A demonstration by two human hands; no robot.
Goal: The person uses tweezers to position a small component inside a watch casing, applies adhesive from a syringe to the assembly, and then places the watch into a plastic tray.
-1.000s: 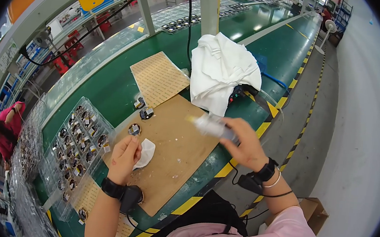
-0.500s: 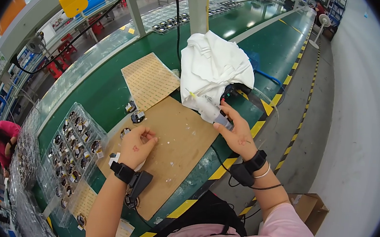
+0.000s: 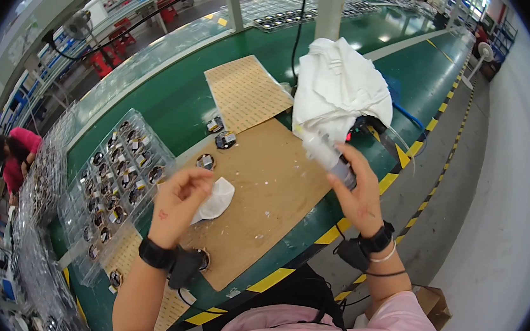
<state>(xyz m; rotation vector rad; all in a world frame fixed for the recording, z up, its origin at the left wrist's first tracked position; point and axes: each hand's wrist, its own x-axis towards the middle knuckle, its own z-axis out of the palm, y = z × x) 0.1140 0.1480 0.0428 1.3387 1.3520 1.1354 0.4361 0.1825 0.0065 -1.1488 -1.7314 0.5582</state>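
Note:
My right hand (image 3: 364, 191) is wrapped round a translucent dispensing syringe (image 3: 322, 150) with grey contents, whose tip points left toward a white cloth heap (image 3: 343, 87). My left hand (image 3: 178, 202) hovers at the left part of a brown board (image 3: 269, 191), thumb and fingers curled together; whether anything small is between them cannot be made out. Beside its fingertips a small white cloth (image 3: 218, 200) lies on the board. Just beyond is a small round part (image 3: 205, 162), dark with a white label. Another round part (image 3: 203, 260) sits partly hidden behind the left wrist's black device.
A clear tray (image 3: 116, 183) with several round parts stands left. Two more parts, one a dark round unit (image 3: 225, 139), lie near a tan patterned sheet (image 3: 246, 93). Black-and-yellow tape (image 3: 270, 279) marks the green table's near edge. A person in pink (image 3: 17, 154) is at far left.
The view has swung, shifting the scene rightward. My left hand has moved left across the board, uncovering the small white cloth and a round part. The syringe stays in my right hand.

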